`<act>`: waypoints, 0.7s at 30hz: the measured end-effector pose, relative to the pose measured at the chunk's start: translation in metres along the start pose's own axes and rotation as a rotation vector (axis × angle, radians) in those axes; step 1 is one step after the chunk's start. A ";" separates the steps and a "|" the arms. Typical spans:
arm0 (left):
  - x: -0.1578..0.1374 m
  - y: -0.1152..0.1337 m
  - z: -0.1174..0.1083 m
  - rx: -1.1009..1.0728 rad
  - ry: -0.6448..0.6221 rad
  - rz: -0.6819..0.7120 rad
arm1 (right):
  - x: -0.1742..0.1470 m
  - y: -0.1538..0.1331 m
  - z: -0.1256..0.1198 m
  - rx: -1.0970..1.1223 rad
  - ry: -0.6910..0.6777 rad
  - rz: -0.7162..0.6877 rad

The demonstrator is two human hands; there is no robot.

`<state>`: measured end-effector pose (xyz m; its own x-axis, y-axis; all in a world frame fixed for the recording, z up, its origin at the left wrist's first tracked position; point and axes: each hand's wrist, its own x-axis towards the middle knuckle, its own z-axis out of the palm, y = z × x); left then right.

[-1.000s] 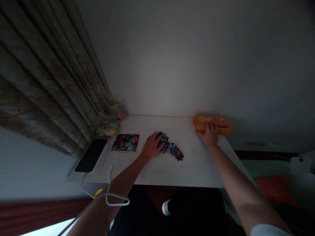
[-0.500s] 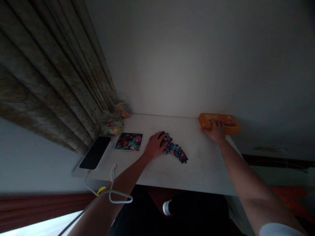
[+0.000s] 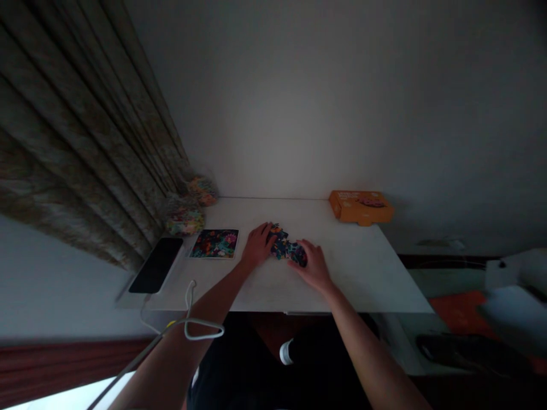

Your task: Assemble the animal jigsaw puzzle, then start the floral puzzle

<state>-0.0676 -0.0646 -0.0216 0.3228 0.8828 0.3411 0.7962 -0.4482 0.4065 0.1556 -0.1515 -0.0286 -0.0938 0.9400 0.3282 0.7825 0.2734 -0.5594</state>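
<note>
On the white table (image 3: 354,273), a strip of dark, colourful jigsaw puzzle pieces (image 3: 280,245) lies between my two hands. My left hand (image 3: 256,245) grips the left end of it, thumb on the near side and fingers on the far side. At the other end, my right hand (image 3: 315,266) has its thumb and fingers closed round the pieces. My fingers partly cover both ends. A printed picture card (image 3: 214,244) in similar colours lies flat to the left of my left hand.
An orange box (image 3: 362,207) stands against the wall at the table's back right. Two clear bags of colourful pieces (image 3: 185,219) sit by the curtain (image 3: 85,142). A phone (image 3: 156,265) with a white cable (image 3: 203,329) lies at the left edge.
My right hand has let go of the orange box and come left to the puzzle pieces. The strip of pieces has become shorter and more compact. The view has turned slightly right.
</note>
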 end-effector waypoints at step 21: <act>-0.022 0.030 -0.016 0.172 -0.186 0.059 | -0.002 -0.015 0.004 -0.219 0.041 0.112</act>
<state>-0.0588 -0.0997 -0.0030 0.4472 0.8736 0.1918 0.8433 -0.4833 0.2352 0.1415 -0.1565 -0.0240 0.0225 0.9515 0.3069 0.9019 0.1131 -0.4168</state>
